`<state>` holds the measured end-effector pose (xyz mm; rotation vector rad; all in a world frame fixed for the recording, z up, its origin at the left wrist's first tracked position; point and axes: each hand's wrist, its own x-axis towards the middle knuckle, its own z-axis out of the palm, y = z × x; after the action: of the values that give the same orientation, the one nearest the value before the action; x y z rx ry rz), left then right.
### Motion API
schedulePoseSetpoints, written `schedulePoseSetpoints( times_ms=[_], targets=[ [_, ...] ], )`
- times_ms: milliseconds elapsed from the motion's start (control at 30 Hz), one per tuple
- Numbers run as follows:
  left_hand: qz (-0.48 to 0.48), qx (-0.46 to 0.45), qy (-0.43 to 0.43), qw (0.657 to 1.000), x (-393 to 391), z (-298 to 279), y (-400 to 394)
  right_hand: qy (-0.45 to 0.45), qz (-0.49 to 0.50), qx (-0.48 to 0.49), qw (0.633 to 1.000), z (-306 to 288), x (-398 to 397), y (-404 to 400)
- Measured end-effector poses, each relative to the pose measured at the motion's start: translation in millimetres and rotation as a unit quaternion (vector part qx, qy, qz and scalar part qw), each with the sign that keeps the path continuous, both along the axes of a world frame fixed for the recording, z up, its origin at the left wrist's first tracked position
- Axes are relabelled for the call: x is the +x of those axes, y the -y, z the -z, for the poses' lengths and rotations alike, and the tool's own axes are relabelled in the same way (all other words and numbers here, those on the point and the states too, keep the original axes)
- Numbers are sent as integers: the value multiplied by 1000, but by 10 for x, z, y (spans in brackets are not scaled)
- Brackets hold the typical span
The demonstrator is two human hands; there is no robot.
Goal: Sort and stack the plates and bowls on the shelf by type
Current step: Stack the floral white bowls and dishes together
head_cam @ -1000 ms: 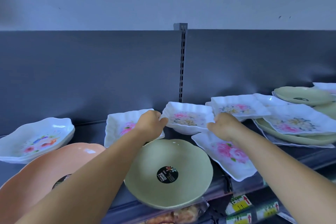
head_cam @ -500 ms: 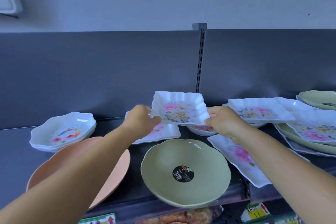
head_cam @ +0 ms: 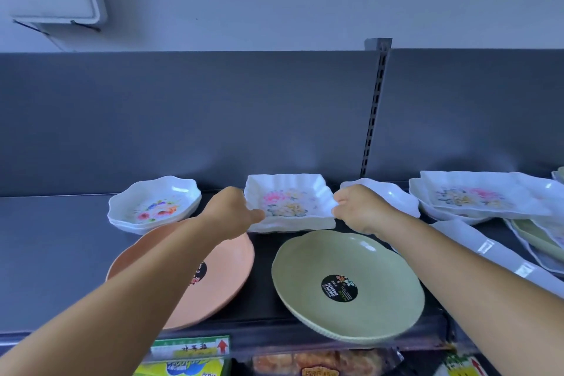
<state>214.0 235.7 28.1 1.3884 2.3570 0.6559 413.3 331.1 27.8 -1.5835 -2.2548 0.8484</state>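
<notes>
A square white plate with a pink and yellow flower print (head_cam: 290,203) lies at the back middle of the dark shelf (head_cam: 55,238), on top of another square white plate whose rim (head_cam: 293,226) shows beneath it. My left hand (head_cam: 232,210) pinches its left edge and my right hand (head_cam: 363,210) pinches its right edge. Left of it sits a stack of scalloped floral bowls (head_cam: 152,204). In front are an orange round plate (head_cam: 225,268) and a green round plate (head_cam: 320,256).
A white scalloped bowl (head_cam: 393,195) sits behind my right hand. Further right lie more square floral plates (head_cam: 476,195), a long white plate (head_cam: 488,250) and green plates (head_cam: 537,241). A slotted upright (head_cam: 374,113) divides the back panel. Price tags (head_cam: 189,348) line the shelf's front edge.
Both hands lifted the square floral plate off the bowl in the middle, carried it left and lowered it onto the other square plate. My view shifted left.
</notes>
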Motion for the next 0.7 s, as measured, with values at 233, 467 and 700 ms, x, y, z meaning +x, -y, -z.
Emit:
schedulePoseSetpoints(
  times_ms=[233, 467, 700],
  targets=[
    [-11, -12, -48, 999, 18, 67, -6, 78, -14, 33, 996, 3, -71, 79],
    [7, 4, -114, 993, 53, 72, 99, 114, -58, 47, 991, 21, -114, 156],
    [14, 32, -195, 980, -109, 66, 581, 76, -135, 99, 983, -112, -248, 626]
  ],
)
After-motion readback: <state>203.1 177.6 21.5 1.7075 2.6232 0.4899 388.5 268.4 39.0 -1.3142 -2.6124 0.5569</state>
